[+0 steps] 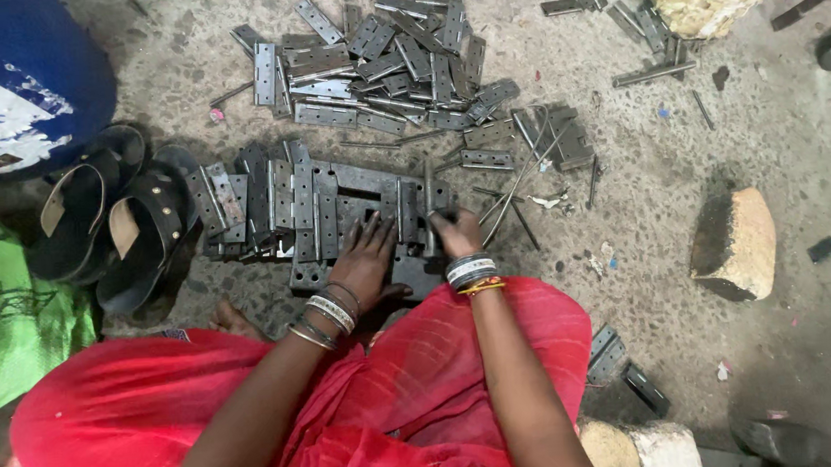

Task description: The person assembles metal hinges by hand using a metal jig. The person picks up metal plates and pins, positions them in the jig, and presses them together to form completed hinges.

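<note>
— How are the arms lying?
— I'm reaching both forearms forward and down from the lap, bangles at each wrist.
— And the hands?
— I'm pressing the left hand [365, 265] flat, palm down, fingers spread. I'm curling the right hand [455, 231] into a loose fist, knuckles up, just beside the left.

Hinge heaps [378, 60] ahead, sandals [112, 221] left

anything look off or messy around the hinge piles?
Mostly tidy near the hands: hinges lie in rows by the left hand and right hand. Odd bits: thin rods lie scattered and crossed beside them, and two hinges lie apart by the red cloth.
</note>
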